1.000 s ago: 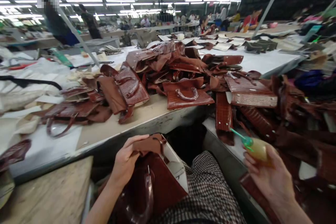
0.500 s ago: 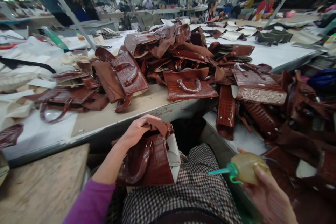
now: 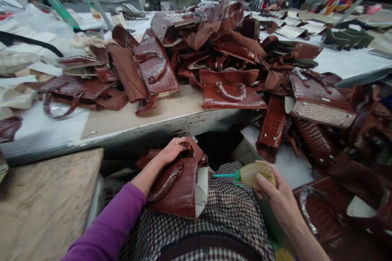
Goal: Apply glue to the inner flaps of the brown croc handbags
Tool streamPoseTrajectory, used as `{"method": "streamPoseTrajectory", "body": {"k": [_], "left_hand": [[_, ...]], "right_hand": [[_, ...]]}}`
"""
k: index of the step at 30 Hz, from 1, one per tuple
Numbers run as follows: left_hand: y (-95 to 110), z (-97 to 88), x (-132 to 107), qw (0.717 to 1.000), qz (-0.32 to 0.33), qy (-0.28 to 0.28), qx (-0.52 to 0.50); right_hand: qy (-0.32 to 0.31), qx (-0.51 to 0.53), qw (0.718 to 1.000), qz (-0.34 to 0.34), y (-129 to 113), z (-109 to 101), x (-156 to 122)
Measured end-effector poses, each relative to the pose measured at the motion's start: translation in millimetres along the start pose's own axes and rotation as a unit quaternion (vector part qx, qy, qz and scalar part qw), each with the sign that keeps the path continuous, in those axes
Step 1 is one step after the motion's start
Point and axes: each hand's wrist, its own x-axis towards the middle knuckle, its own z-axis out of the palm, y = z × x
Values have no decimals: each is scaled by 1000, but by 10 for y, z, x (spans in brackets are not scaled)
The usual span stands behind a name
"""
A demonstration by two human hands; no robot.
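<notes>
On my lap rests a reddish-brown crocodile-patterned handbag, its pale side panel turned to the right. My left hand is closed on the brown material at the bag's top edge. A plastic-wrapped handle hangs down the bag's near face. In my right hand is a yellowish squeeze bottle with a green cap and a thin blue-green nozzle. The nozzle points left at the bag's pale side, with a small gap between them. Checked cloth covers my lap under the bag.
A heap of similar brown bags covers the table ahead, and more bags are piled at my right. A worn wooden board is at lower left. A green bottle lies at far left. Several people work in the background.
My right hand has brought the squeeze bottle left, closer to the handbag. The bag is still held by my left hand. The camera view has tilted down and shifted slightly left.
</notes>
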Motion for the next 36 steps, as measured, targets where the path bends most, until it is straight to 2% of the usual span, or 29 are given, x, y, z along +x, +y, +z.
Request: {"method": "streamPoseTrajectory", "body": {"k": [3,15,19,23,28,36], "left_hand": [[-14,-10,-37,1000,-5,2,-19],[-39,0,-51,998,-20,10,-65],[-37,1,-48,997,-21,6,-73],[-53,9,-38,997,-22,5,-74],[-89,11,-36,997,-22,0,-68],[-155,16,-26,997,-21,-2,-70]], "right_hand": [[-36,9,999,18,23,61,118],[-40,-43,998,0,-126,242,408],[-52,-86,995,1,-185,294,479],[-55,-143,988,-35,-223,341,538],[-62,-192,978,-58,-255,347,574],[-132,-184,974,-11,-295,257,491]]}}
